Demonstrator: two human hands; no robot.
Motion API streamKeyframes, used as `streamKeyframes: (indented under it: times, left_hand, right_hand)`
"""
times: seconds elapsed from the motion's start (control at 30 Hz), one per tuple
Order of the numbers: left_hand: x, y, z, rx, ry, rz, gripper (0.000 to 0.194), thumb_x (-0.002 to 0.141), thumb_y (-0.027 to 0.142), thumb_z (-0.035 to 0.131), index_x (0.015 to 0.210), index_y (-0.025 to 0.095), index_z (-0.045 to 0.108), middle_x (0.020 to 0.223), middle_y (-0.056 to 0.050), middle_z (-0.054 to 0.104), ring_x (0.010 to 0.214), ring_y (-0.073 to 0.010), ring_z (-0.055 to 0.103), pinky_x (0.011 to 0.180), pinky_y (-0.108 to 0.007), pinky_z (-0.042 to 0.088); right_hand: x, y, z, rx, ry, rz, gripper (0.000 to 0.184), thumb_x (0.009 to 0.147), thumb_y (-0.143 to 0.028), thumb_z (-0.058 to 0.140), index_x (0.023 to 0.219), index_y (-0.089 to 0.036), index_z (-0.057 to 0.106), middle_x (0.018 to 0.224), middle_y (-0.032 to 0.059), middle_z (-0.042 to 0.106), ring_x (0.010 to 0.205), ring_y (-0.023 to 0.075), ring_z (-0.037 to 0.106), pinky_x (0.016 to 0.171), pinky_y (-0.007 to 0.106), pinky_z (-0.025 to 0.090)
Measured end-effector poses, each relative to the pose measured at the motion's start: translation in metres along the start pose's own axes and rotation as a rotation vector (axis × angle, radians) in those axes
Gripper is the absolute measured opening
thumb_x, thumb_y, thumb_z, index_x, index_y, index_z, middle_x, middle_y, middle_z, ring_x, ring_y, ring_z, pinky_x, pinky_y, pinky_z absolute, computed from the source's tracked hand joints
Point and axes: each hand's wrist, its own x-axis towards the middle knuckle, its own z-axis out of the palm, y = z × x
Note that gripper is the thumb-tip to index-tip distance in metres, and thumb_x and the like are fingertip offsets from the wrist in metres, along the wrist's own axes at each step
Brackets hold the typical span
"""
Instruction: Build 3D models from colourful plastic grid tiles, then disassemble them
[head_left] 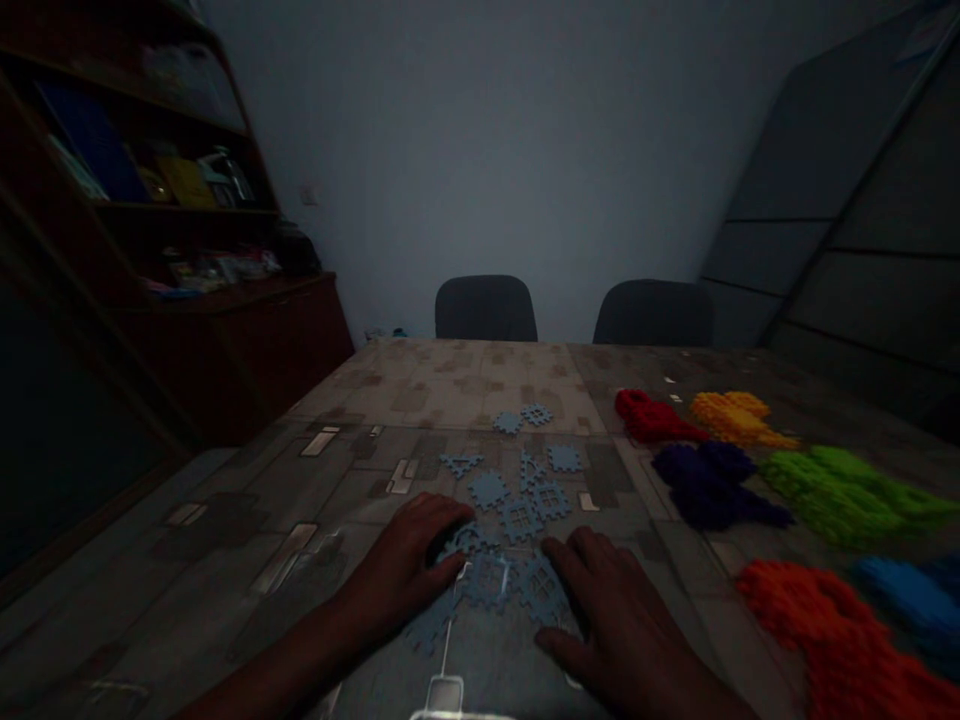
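Flat grey-blue interlocking plastic pieces with toothed edges lie spread on the table between my two hands. My left hand [416, 550] rests at the left of the spread, thumb and fingers apart around the edge of a curved toothed piece [466, 540]. My right hand [607, 605] lies on the table at the right, thumb spread from the fingers, its fingertips beside a window-patterned piece [541, 588]. Farther off are a solid square piece [489, 490], a triangular piece [460, 463] and several others. Some pieces are partly hidden by my left hand.
Piles of pieces sorted by colour line the right side: red [649, 415], yellow [735, 417], purple [709, 482], green [840, 492], orange [825, 620] and blue [911, 595]. Two dark chairs [486, 308] stand beyond the patterned table [450, 385]. A wooden cabinet [277, 345] is at left.
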Motion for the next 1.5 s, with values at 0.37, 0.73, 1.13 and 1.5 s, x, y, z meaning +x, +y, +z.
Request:
streamKeyframes:
  times: [0.37, 0.73, 1.13, 1.5]
  left_hand:
    - [-0.011, 0.022, -0.001, -0.011, 0.067, 0.084, 0.037, 0.093, 0.035, 0.065, 0.128, 0.031, 0.056, 0.122, -0.005, 0.064, 0.111, -0.0238, 0.061, 0.096, -0.037, 0.053]
    - [-0.013, 0.04, -0.006, 0.066, -0.226, 0.252, 0.042, 0.085, 0.018, 0.062, 0.126, 0.028, 0.055, 0.118, -0.006, 0.061, 0.109, -0.0262, 0.056, 0.101, -0.046, 0.047]
    - [-0.015, 0.029, -0.002, 0.115, -0.2, 0.287, 0.042, 0.087, 0.024, 0.065, 0.127, 0.028, 0.055, 0.118, -0.006, 0.06, 0.108, -0.0265, 0.056, 0.108, -0.049, 0.039]
    - [-0.015, 0.03, 0.0, 0.135, -0.149, 0.241, 0.03, 0.092, 0.026, 0.062, 0.121, 0.028, 0.06, 0.115, -0.005, 0.063, 0.105, -0.0247, 0.058, 0.098, -0.038, 0.048]
  right_hand:
    - [-0.005, -0.002, -0.018, -0.01, 0.0, 0.201, 0.042, 0.084, -0.039, 0.071, 0.116, -0.013, 0.063, 0.121, 0.018, 0.062, 0.112, 0.0357, 0.057, 0.097, 0.052, 0.044]
    - [-0.008, 0.005, -0.016, 0.086, -0.01, -0.073, 0.045, 0.079, -0.014, 0.071, 0.122, -0.021, 0.061, 0.128, 0.0089, 0.06, 0.118, 0.028, 0.054, 0.099, 0.041, 0.045]
    - [-0.001, 0.007, -0.02, -0.076, 0.11, 0.201, 0.043, 0.088, -0.028, 0.068, 0.128, -0.015, 0.059, 0.128, 0.0161, 0.059, 0.118, 0.034, 0.053, 0.1, 0.048, 0.043]
    - [0.005, 0.009, -0.02, -0.146, 0.066, 0.291, 0.034, 0.092, -0.033, 0.061, 0.12, -0.014, 0.066, 0.12, 0.0183, 0.061, 0.111, 0.0358, 0.058, 0.092, 0.048, 0.047]
